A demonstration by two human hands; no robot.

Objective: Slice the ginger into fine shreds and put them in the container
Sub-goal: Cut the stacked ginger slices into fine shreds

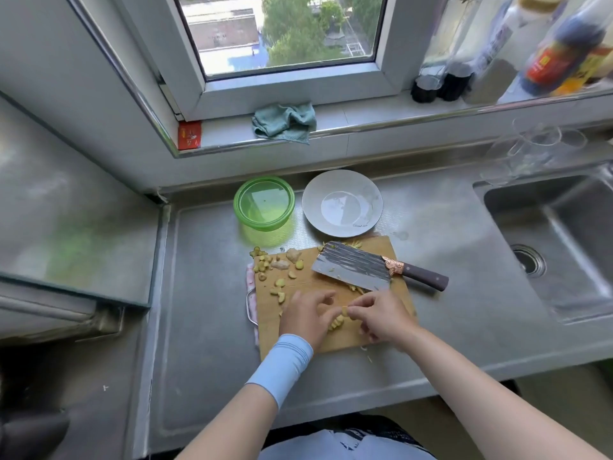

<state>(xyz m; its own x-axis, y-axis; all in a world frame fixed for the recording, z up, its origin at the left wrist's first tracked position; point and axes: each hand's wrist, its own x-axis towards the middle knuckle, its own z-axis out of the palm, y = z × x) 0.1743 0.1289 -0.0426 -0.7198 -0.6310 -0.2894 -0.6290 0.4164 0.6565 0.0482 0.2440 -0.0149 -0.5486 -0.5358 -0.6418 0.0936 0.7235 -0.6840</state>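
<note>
My left hand [306, 315]: fingers loosely curled over ginger slices [336, 323].
My right hand [381, 315]: fingertips pinching one ginger piece [345, 310].
Surface: cutting board [305, 283] on steel counter [205, 293]; cleaver [353, 270] lying flat.
Room: window [282, 31] above.

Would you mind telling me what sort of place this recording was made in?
Most likely a home kitchen: a stainless steel sink set into a metal counter, a wooden cutting board with cut ginger and a cleaver, and sauce bottles on the windowsill.
</note>
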